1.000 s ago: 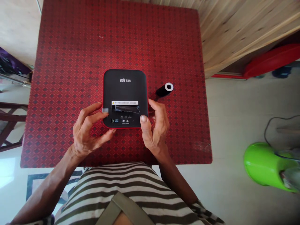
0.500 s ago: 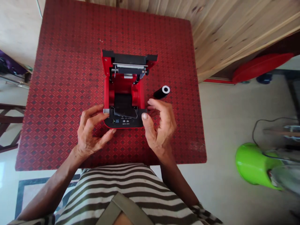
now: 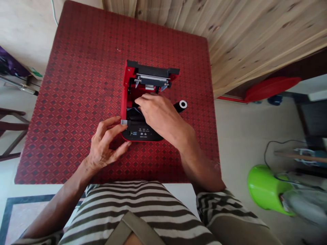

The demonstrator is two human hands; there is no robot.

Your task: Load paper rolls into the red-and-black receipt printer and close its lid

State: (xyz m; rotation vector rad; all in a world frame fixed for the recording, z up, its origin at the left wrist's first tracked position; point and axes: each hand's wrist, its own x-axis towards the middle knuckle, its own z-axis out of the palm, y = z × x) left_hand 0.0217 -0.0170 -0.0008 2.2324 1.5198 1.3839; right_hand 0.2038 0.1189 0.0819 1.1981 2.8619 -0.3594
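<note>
A red and black printer (image 3: 143,133) stands on the table with its lid (image 3: 153,70) tipped up and back. My left hand (image 3: 106,144) holds its front left corner, fingers on the grey-tipped edge and thumb at the front. Bent over the printer's bay, my right hand (image 3: 159,114) has its fingers closed around the black roll (image 3: 135,114) inside; the hand hides most of the bay and the right side. The roll's loose edge curls up beside the fingers. To the right of the printer lies a second black roll with a white-ringed end (image 3: 183,104).
A red patterned cloth covers the table (image 3: 84,85). Wooden boards (image 3: 178,17) run along its far side. On the floor at right are a green bucket-like container (image 3: 265,189) and a cable. A dark wooden stool (image 3: 12,127) stands at left.
My right hand has left the printer's front right corner and reached into the bay. The black sheet's end has drawn back off the front panel. My left hand keeps its place.
</note>
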